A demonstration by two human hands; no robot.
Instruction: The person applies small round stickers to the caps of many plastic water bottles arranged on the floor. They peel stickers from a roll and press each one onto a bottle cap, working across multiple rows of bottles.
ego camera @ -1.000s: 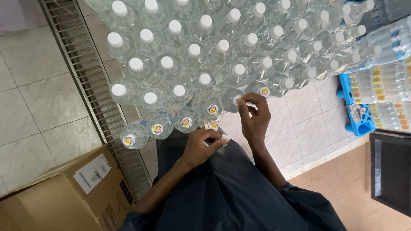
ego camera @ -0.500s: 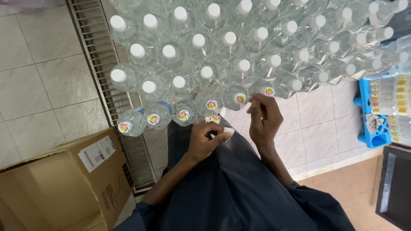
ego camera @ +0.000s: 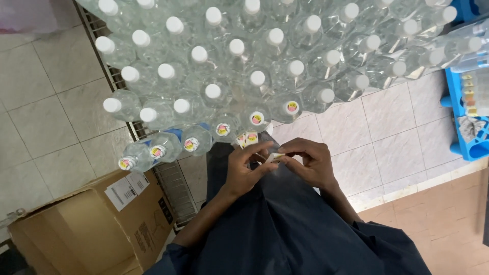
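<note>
Right hand [ego camera: 309, 164] back from bottle row, now meeting left hand [ego camera: 245, 170] over lap. Both pinch small white sticker strip [ego camera: 275, 157] between fingertips; left fingers curled around its near end, right thumb and forefinger narrow on far end. Strip just below front bottles [ego camera: 224, 128], whose caps carry round coloured stickers [ego camera: 256, 118]. Plain white caps [ego camera: 213, 91] behind. Cardboard box [ego camera: 86, 224] at lower left, blue crate [ego camera: 466, 117] at right.

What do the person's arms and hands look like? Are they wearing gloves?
No gloves. Both the left hand and the right hand are bare, with no rings or watch showing. The forearms are bare too. Dark blue sleeves start around the elbows, matching the dark blue clothing.
</note>
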